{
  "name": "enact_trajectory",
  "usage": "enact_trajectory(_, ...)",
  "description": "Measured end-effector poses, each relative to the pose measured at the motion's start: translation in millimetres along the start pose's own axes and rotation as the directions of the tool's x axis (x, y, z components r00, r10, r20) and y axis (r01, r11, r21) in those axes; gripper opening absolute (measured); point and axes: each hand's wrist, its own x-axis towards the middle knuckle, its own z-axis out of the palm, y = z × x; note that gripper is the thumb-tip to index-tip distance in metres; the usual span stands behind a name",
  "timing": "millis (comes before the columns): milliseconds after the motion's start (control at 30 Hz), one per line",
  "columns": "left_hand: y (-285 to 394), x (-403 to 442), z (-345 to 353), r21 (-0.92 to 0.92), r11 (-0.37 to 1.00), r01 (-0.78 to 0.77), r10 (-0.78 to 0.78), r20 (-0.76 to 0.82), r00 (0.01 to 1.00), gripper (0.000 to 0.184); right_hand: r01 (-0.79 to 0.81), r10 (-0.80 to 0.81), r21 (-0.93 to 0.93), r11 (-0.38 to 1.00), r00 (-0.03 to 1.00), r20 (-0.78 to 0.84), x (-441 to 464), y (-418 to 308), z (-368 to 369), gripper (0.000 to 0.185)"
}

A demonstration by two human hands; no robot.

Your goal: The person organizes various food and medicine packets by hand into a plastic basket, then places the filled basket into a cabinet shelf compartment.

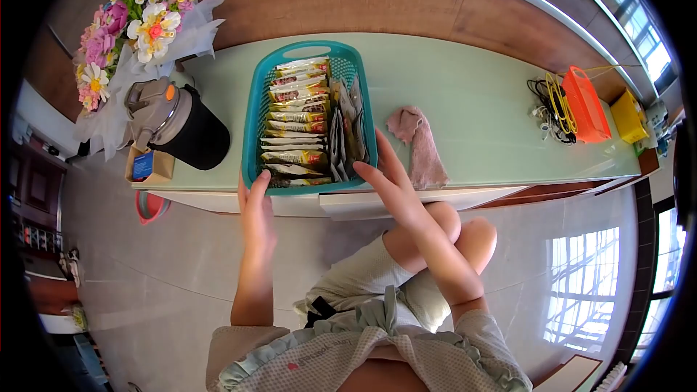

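Note:
A teal plastic basket (253,116) stands at the front edge of the pale green cabinet top. Inside it, a row of yellow-and-white packets (296,116) is lined up on edge. Darker silver-grey packets (348,127) stand along its right side. My left hand (256,196) holds the near left corner, thumb over the rim and fingers mostly hidden outside. At the near right side, my right hand (386,178) grips the basket, its thumb over the rim and its fingers along the outer wall. A pink cloth (421,149) lies just right of this hand.
Left of the basket are a black tumbler (194,131) with a grey lid, a small cardboard box (156,165) and a flower bouquet (138,29). Cables (555,105), an orange container (587,105) and a yellow box (629,117) stand right. A drawer (363,205) juts out below.

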Motion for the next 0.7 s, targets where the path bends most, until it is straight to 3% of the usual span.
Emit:
enact_trajectory(67,-7.0,-0.2,-2.5,-0.114,0.989,0.099,-0.1,-0.01,0.995,0.06,0.043,-0.043,0.0,0.999,0.999,0.001,1.6,4.1,5.2,0.072)
enact_trajectory(133,-5.6,1.0,-0.4,-0.134,0.987,0.093,-0.089,0.033,0.995,0.061,0.111,-0.111,-0.03,0.993,0.994,0.003,4.6,12.8,7.5,0.073)
enact_trajectory(333,8.9,-8.4,17.0,-0.117,0.992,0.049,-0.042,0.065,0.997,0.066,0.086,-0.082,0.081,0.993,0.995,-0.055,-11.4,2.3,12.8,0.077)
enact_trajectory(433,13.1,-16.1,27.3,-0.145,0.987,0.067,-0.05,0.12,0.991,0.067,0.184,-0.19,-0.063,0.981,0.977,-0.096,-29.3,-15.0,11.0,0.078)
enact_trajectory(567,13.9,-34.2,52.8,-0.161,0.985,0.063,-0.027,0.214,0.977,0.068,0.174,-0.179,-0.044,0.984,0.968,-0.174,-53.2,-32.2,-3.3,0.08)
enact_trajectory(700,-1.2,-43.5,73.2,-0.137,0.977,0.161,-0.11,0.321,0.941,0.068,0.218,-0.237,-0.097,0.971,0.922,-0.306,-83.9,-31.1,-21.8,0.082)
